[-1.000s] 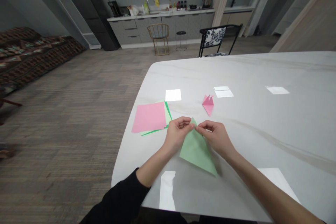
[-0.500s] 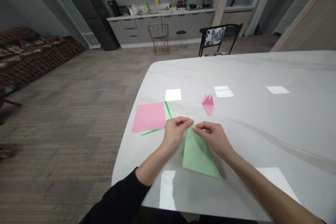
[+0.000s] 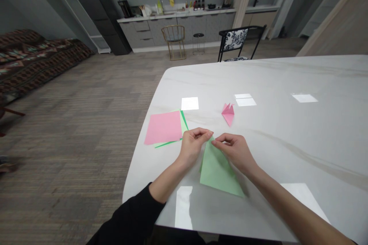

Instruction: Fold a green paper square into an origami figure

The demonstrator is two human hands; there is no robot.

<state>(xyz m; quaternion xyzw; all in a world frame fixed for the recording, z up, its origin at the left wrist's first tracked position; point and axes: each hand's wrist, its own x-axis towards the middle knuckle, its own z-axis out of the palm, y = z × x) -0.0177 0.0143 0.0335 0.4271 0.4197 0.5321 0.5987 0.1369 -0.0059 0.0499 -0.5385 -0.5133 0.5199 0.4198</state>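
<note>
A folded sheet of light green origami paper lies on the white marble table as a triangle, its top point between my hands. My left hand has its curled fingertips at that point, and my right hand pinches the paper's edge just below it. To the left of my left hand, a square pink paper sheet lies on a green paper sheet, covering most of it. A small folded pink origami piece stands farther ahead, beyond my hands.
My black sleeve covers my left forearm's upper end. Bright ceiling-light reflections lie on the table top. Past the table's far edge stand a black chair with a floral back, a gold chair and grey kitchen cabinets. A patterned sofa sits at left.
The green paper has settled lower and flatter on the table, and its lower edge has widened. My hands have drawn slightly apart at its top point. The pink pieces have not moved.
</note>
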